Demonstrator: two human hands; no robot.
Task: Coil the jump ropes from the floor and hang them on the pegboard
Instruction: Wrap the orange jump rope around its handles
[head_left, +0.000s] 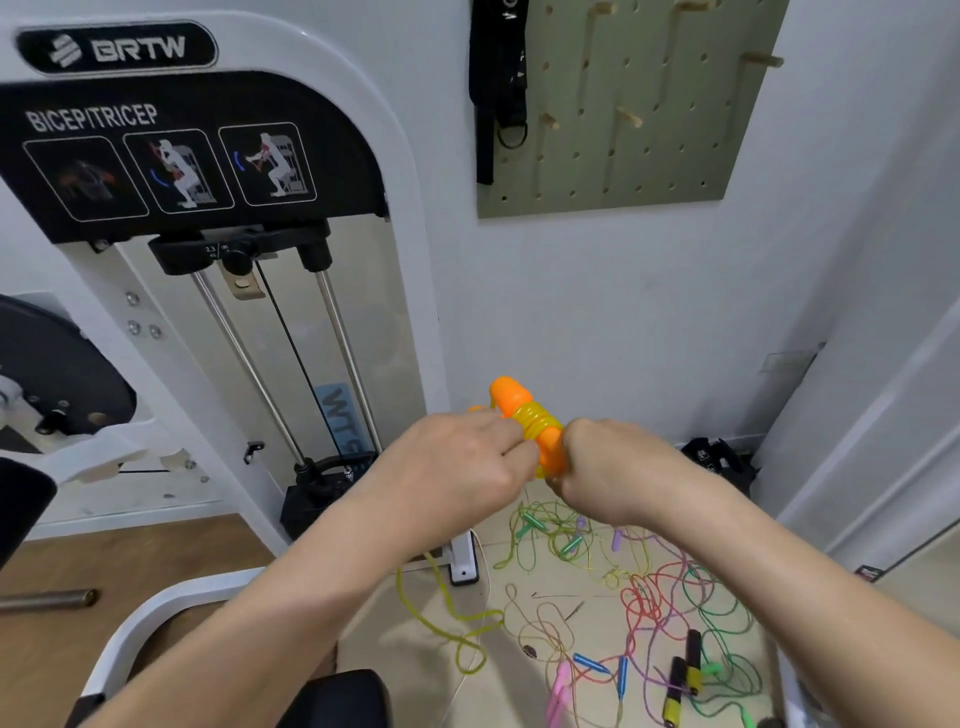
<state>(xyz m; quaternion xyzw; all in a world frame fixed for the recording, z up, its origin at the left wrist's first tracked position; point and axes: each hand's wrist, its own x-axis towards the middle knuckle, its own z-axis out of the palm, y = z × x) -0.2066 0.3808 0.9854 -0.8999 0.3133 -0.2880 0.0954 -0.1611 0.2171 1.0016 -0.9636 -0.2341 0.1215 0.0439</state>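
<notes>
Both my hands hold one jump rope with orange handles (511, 397) at chest height in front of the wall. Its yellow cord (537, 422) is wound in several turns round the handles. My left hand (467, 457) pinches the cord at the left of the bundle. My right hand (605, 467) grips the lower end of the handles. A loose length of the yellow cord (441, 603) trails down to the floor. The green pegboard (623, 171) with wooden pegs hangs on the wall above, to the upper right.
A tangle of coloured jump ropes (649, 613) lies on the tiled floor below my hands. A white bicep/tricep weight machine (363, 171) stands at the left. A black strap (498, 88) hangs at the pegboard's left edge. A door frame (857, 441) is at the right.
</notes>
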